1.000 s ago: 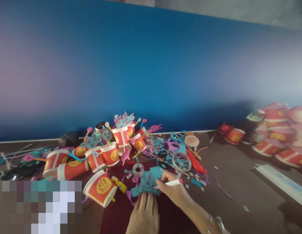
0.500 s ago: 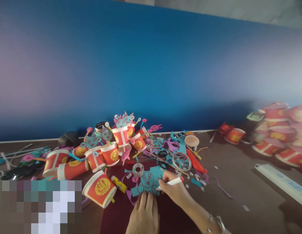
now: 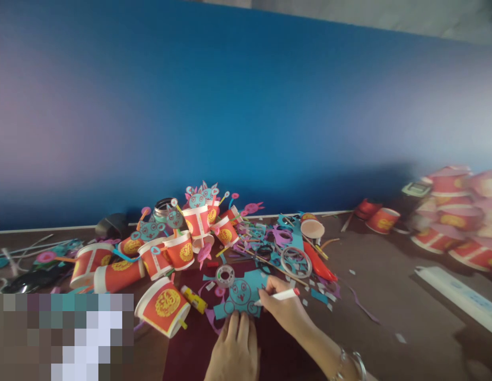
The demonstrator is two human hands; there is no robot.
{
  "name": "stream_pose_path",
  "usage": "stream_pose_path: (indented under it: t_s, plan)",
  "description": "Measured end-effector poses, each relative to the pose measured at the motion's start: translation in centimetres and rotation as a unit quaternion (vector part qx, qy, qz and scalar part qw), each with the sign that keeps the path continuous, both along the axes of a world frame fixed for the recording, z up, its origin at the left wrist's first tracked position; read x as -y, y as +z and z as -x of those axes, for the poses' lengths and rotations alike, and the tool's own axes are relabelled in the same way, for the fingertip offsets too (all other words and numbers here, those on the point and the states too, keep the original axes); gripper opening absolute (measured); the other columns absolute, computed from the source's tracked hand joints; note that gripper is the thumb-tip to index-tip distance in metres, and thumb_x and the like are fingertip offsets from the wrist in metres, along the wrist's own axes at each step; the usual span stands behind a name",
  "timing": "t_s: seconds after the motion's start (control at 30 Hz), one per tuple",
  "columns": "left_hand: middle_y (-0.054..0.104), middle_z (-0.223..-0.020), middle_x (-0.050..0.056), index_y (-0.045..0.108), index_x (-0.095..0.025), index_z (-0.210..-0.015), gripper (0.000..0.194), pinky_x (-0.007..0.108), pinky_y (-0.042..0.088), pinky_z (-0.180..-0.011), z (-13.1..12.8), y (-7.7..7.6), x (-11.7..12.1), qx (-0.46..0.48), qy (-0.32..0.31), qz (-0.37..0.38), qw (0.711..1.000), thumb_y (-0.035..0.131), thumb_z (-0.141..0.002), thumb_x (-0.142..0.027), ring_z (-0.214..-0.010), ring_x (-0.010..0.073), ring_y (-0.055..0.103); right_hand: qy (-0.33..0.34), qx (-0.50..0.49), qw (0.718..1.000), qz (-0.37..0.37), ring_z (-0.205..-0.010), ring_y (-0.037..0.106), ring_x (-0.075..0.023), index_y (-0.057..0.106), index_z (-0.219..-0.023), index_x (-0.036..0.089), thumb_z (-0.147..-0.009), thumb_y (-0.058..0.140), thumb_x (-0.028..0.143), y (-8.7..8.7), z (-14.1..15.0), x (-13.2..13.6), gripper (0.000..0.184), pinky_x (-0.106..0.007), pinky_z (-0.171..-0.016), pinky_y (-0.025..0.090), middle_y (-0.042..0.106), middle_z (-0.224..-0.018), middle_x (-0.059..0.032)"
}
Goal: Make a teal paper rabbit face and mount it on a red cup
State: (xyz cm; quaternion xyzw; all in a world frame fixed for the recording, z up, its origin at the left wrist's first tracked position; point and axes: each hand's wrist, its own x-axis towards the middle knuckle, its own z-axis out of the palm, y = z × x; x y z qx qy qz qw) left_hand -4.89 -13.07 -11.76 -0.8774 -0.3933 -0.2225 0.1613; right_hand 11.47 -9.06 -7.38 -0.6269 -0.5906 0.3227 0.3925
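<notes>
Blue paper (image 3: 241, 291) with a cartoon animal face and small circles drawn on it lies on a dark red sheet (image 3: 186, 349). My left hand (image 3: 235, 346) rests flat on the paper's lower edge, fingers stretched out. My right hand (image 3: 283, 309) grips a white marker (image 3: 280, 296) with a red end; its tip meets the paper at the small circle on the right. A roll of clear tape (image 3: 225, 275) sits just beyond the paper. To the left are a yellow glue stick (image 3: 194, 299) and a tilted red paper cup (image 3: 164, 307).
Several red cups with paper faces and straws (image 3: 180, 251) crowd the left. Paper scraps, a larger tape roll (image 3: 295, 263) and a red-handled tool (image 3: 319, 263) lie beyond my right hand. A white power strip (image 3: 456, 299) and stacked cups (image 3: 456, 211) stand right, before a blue partition (image 3: 246, 116).
The marker tip has shifted very slightly at the small right circle. My left hand and the paper have stayed in place.
</notes>
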Motion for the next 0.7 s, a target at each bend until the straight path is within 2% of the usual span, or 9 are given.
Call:
stream_pose_path:
  t_s: [0.2,0.43,0.7]
  plan:
    - [0.066,-0.102,0.008,0.063,-0.014,-0.106,0.031,0.032,0.052,-0.082,-0.22,0.54,0.32,0.0,0.026,0.026,0.999,0.052,-0.084,-0.032,-0.098,0.0229,0.059,-0.002,-0.008,1.0,0.002,-0.045,0.043,-0.0104,0.034,-0.053,0.023,-0.071,0.05,0.024,0.35,0.11,0.14,0.025,-0.021,-0.046,0.037,0.042,-0.043,0.0069]
    - [0.066,-0.102,0.009,0.063,-0.013,-0.106,0.034,0.032,0.053,-0.08,0.07,-0.12,0.02,-0.004,0.0,0.005,1.0,0.05,-0.085,-0.036,-0.096,0.0231,0.059,0.001,0.009,1.0,0.018,-0.043,0.042,-0.0099,0.035,-0.053,0.022,-0.071,0.05,0.023,-0.05,0.07,0.11,0.023,-0.02,-0.043,0.032,0.043,-0.042,0.007]
    - [0.066,-0.099,0.009,0.064,-0.013,-0.104,0.032,0.031,0.052,-0.078,0.06,-0.23,-0.12,0.001,0.0,-0.004,1.0,0.046,-0.087,-0.034,-0.095,0.0223,0.059,0.012,-0.007,1.0,0.026,-0.043,0.046,-0.0103,0.036,-0.054,0.022,-0.073,0.051,0.024,-0.5,-0.09,0.03,0.024,-0.02,-0.043,0.033,0.047,-0.042,0.0066]
